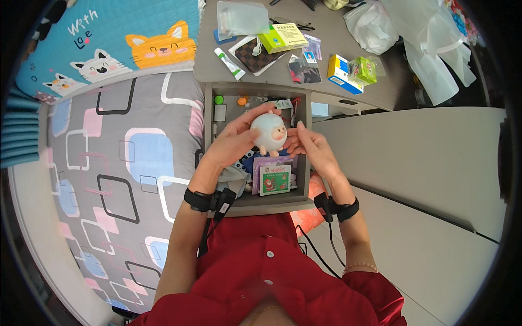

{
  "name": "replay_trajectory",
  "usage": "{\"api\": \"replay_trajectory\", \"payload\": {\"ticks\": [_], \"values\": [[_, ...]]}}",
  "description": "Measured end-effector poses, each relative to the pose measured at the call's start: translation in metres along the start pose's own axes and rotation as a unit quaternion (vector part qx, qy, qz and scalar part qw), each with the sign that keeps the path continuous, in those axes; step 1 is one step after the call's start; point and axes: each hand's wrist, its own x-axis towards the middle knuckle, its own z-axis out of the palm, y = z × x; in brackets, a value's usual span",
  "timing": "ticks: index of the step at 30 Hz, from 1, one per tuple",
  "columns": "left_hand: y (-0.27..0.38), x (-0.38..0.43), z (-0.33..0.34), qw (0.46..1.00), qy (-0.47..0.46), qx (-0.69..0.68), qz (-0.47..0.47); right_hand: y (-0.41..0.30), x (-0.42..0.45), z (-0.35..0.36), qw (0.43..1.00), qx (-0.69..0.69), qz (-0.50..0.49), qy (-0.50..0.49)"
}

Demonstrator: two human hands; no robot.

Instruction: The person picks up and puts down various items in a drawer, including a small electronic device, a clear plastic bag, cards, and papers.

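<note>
A round white toy figure (267,129) with a small pinkish face and stubby feet is held above an open drawer (306,179). My left hand (234,138) grips it from the left, thumb in front and fingers over the top. Close to its right side is my right hand (312,146), thumb raised and fingers apart; whether the fingertips touch the toy I cannot tell. Below the hands, the drawer holds a card with a Santa picture (275,180), a purple packet (256,175), and grey cloth (234,177). Farther back lie a green cap (219,100) and a white tube (284,104).
On the desk (206,57) behind are a toothpaste-like tube (229,64), a checkered wallet or case (255,59), a green-yellow box (283,38), a blue-yellow box (340,73) and plastic bags (373,28). A bed (118,150) flanks the drawer's left. Cables (322,252) hang beside my right arm.
</note>
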Motion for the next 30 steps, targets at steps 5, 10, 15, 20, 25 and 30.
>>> {"api": "replay_trajectory", "payload": {"ticks": [5, 10, 15, 20, 25, 30], "values": [[-0.012, 0.002, -0.003, 0.987, 0.000, -0.158, 0.038, 0.000, -0.004, 0.016, 0.998, 0.049, -0.017, -0.044], [-0.020, 0.004, -0.009, 0.976, 0.017, -0.214, 0.022, -0.003, -0.008, 0.029, 0.997, 0.040, -0.011, -0.072], [-0.020, 0.006, -0.004, 0.979, 0.021, -0.186, 0.075, -0.007, -0.011, 0.037, 0.997, 0.026, -0.012, -0.068], [-0.012, 0.006, 0.002, 0.988, 0.005, -0.142, 0.052, 0.000, -0.012, 0.037, 0.997, 0.038, -0.048, -0.054], [-0.005, 0.006, 0.008, 0.990, 0.049, -0.128, 0.015, 0.003, -0.007, 0.036, 0.996, 0.050, -0.066, -0.018], [-0.006, 0.006, 0.005, 0.999, 0.032, -0.019, 0.017, 0.005, -0.003, 0.032, 0.997, 0.036, -0.072, -0.013]]}}
